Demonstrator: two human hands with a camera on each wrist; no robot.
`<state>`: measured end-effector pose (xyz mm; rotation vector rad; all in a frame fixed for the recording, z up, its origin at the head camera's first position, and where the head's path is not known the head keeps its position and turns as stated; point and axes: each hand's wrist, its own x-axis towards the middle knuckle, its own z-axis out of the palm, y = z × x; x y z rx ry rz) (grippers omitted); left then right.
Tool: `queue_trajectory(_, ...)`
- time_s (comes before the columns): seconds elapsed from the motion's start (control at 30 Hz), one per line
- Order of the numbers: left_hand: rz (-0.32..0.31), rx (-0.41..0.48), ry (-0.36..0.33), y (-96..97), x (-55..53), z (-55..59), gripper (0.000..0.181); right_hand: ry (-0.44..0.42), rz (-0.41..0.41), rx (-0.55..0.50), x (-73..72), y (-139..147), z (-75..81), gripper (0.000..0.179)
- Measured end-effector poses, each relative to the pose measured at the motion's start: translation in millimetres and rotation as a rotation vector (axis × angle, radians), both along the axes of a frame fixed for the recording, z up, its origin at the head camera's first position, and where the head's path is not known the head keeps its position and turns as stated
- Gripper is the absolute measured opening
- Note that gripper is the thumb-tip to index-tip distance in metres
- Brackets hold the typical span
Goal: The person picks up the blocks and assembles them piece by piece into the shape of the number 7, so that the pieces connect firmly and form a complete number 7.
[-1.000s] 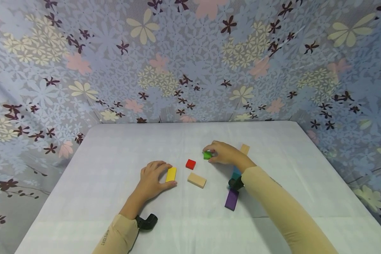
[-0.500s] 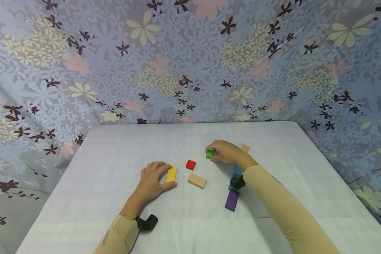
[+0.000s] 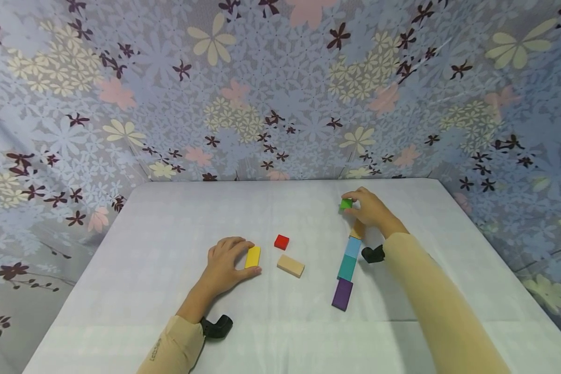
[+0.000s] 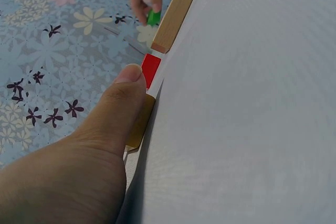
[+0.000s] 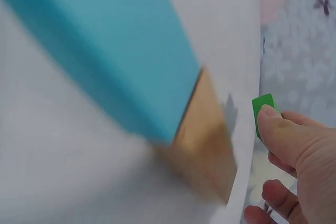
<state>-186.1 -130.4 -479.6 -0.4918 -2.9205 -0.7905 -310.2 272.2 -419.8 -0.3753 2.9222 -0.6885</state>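
Note:
My left hand (image 3: 226,263) rests on the white table and holds a flat yellow block (image 3: 253,257), forefinger at its far end and thumb at its near end. In the left wrist view the thumb covers part of the yellow block (image 4: 139,124). My right hand (image 3: 373,209) pinches a small green block (image 3: 346,204) between thumb and fingers, beyond the far end of a row of blocks. That row runs from a purple block (image 3: 342,295) through a teal block (image 3: 347,267) and a light blue block (image 3: 352,247) to a wooden block (image 3: 357,229), which the right hand partly covers.
Between the hands lie a small red block (image 3: 281,242) and a plain wooden block (image 3: 291,266). The white-covered table (image 3: 191,208) ends at a flowered curtain (image 3: 280,104). Black wrist cameras sit on both wrists, the right one (image 3: 373,254) close beside the row.
My right hand has carried the green block right and away from me, to beyond the row's far end, uncovering the light blue and teal blocks. The left hand has stayed on the yellow block.

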Motion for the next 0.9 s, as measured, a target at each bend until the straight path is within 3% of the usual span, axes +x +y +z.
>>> queue_trajectory(0.3, -0.002, 0.001, -0.007, 0.1, -0.3, 1.3, 0.065, -0.037, -0.149, -0.036, -2.0, 30.9, -13.1, 0.044)
queue_trajectory(0.67, -0.005, 0.001, -0.009, -0.4, -1.8, 0.5, 0.065, -0.133, -0.198, -0.065, -2.0, 40.6, -16.9, 0.045)
queue_trajectory(0.9, -0.003, 0.0, -0.009, -0.6, -2.2, -0.1, 0.065, -0.158, -0.177, -0.075, 1.0, 40.7, -13.4, 0.047)
